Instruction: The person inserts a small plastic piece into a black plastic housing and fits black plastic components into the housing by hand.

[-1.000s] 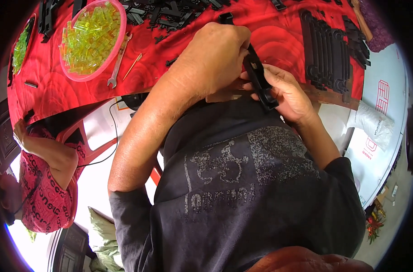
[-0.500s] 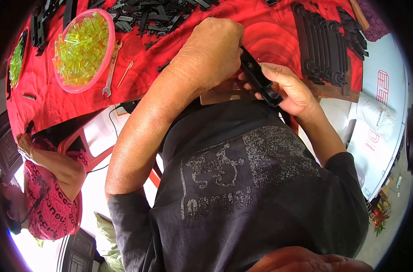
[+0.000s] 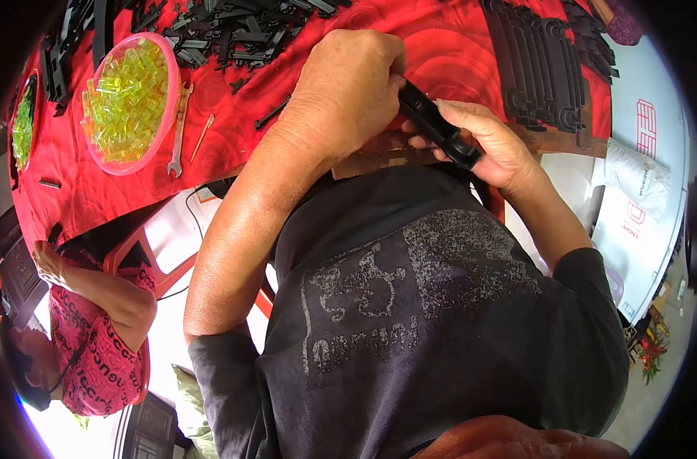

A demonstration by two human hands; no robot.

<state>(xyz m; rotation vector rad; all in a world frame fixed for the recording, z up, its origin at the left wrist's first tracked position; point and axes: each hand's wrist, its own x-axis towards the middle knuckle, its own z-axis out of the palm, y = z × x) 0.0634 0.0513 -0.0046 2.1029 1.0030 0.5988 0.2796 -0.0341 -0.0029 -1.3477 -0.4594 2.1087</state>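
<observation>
A long black plastic part (image 3: 428,118) with a hooked, rounded near end is held at a slant over the table's front edge. My right hand (image 3: 490,145) is closed around its near half, thumb along the upper side and fingers beneath. At the far end, my left hand (image 3: 348,92) is closed with its back turned up. Its fingertips meet the part there, and most of its fingers are hidden, so anything small between them does not show. A thin black rod-like piece (image 3: 272,114) lies beside my left wrist.
On the red tablecloth (image 3: 233,141) stand a pink-rimmed bowl (image 3: 172,99) of yellow-green clear pieces, a wrench (image 3: 178,138) and a thin stick (image 3: 202,136). Heaped black parts (image 3: 233,34) lie behind, with a row of long black parts (image 3: 539,69) at right. Another person (image 3: 96,329) sits at left.
The whole view has shifted slightly, and the thin black piece by my left wrist shows more. Both hands keep their hold on the black part, which has barely moved.
</observation>
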